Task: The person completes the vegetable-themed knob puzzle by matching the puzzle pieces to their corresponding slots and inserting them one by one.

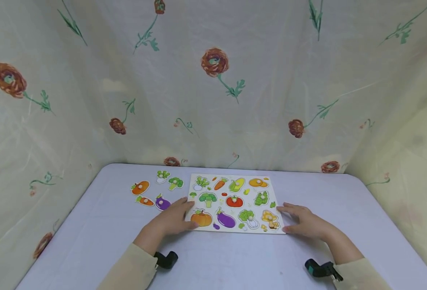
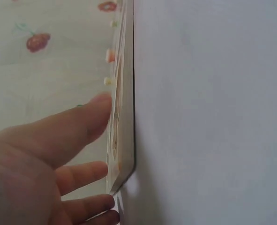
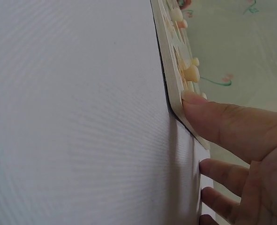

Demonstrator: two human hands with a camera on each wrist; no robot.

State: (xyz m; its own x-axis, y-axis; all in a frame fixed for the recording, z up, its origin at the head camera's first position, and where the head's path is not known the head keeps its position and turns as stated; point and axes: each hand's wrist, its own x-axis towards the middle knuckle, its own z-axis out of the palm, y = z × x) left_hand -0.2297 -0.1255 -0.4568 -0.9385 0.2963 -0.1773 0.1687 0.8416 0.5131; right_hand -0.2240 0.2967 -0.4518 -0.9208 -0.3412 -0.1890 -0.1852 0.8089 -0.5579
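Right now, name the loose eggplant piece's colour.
The loose eggplant piece is purple with a green top, clearest in head view.

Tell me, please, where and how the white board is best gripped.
The board is probably best gripped by its left and right edges, from both sides: it lies flat, its rim has visible thickness, and knobs stick up from its face.

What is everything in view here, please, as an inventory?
vegetable puzzle board: 1, white, between the hands
knobbed pieces: several, multicoloured, on the board
pumpkin piece: 1, orange, left of board
carrot piece: 1, orange, below pumpkin
radish-like piece: 1, green-white, beside broccoli
broccoli piece: 1, green, left of board
eggplant piece: 1, purple, beside left hand
table: 1, whitish, beneath
floral curtain: count unclear, pale, around table
wrist cameras: 2, black, at wrists
sleeves: 2, beige, forearms
left hand: 1, bare, board's left
right hand: 1, bare, board's right
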